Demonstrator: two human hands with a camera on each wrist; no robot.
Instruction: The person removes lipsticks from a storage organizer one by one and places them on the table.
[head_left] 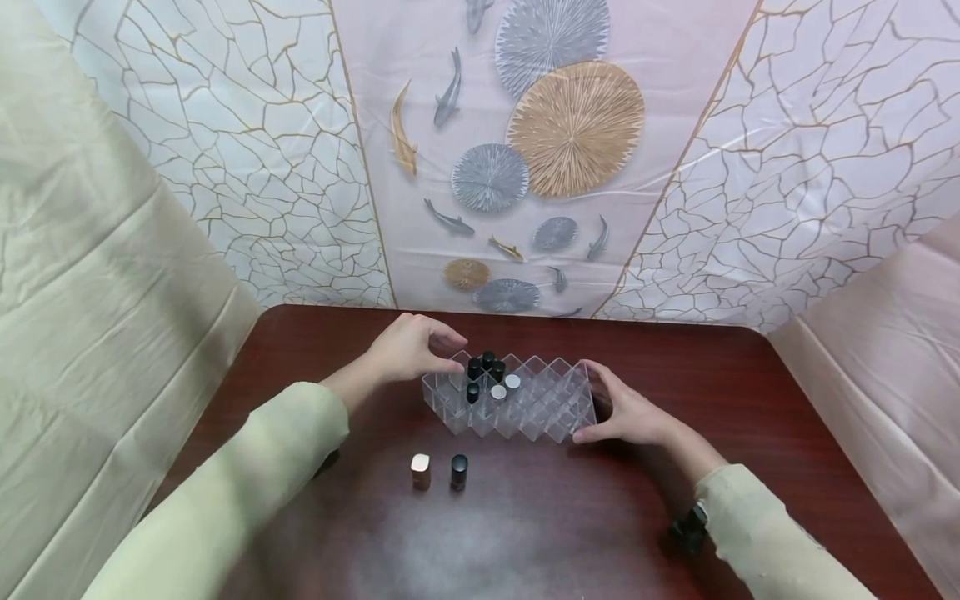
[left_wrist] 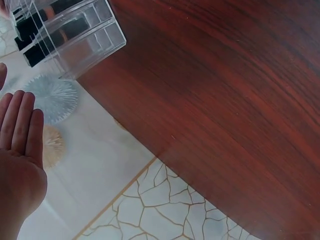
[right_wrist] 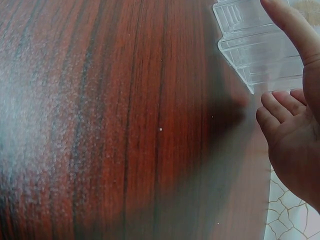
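A clear plastic lipstick organizer (head_left: 540, 400) with diamond-shaped slots sits on the table. Several black-capped tubes (head_left: 474, 367) and two tubes with pale round tops (head_left: 512, 382) stand in its left half. My right hand (head_left: 626, 414) holds the organizer's right end, thumb at the front corner and fingers behind. At the left rear corner is my left hand (head_left: 408, 348), its thumb and fingers spread apart close to the rim. In the left wrist view, the fingers (left_wrist: 21, 125) of that hand look straight, with nothing in them.
In front of the organizer, a gold-capped lipstick (head_left: 421, 471) and a black-capped tube (head_left: 459, 472) stand upright on the dark red wooden table (head_left: 570, 517). A patterned cloth (head_left: 555, 167) hangs behind the table's far edge. A dark device (head_left: 690, 529) is strapped at the right wrist.
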